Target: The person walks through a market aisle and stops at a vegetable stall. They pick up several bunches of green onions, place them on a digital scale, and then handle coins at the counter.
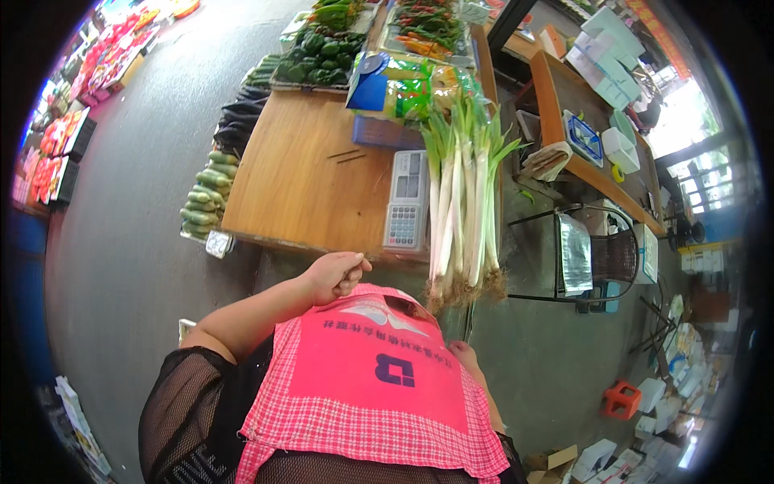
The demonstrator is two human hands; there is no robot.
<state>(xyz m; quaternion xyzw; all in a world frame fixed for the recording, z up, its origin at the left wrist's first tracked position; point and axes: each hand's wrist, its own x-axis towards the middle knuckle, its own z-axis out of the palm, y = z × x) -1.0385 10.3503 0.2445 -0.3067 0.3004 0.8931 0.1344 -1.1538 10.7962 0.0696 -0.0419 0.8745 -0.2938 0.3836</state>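
My left hand (340, 277) is over the near edge of the wooden table (290, 175), its fingers curled in and nothing visible in them. Down by my right side, my right hand (464, 354) is partly covered by my pink apron (375, 375), so its grip is unclear. A digital scale (405, 202) with a keypad lies on the table, ahead of my left hand. To the right of the scale is a bunch of large green onions (462, 199), roots towards me and sticking out past the table's near edge.
Green peppers (320, 54), chillies (426, 27) and a printed plastic package (417, 91) are at the table's far end. Eggplants (242, 118) and pale green gourds (208, 190) line its left side. A metal-framed chair (611, 254) and an orange stool (621, 399) stand to the right.
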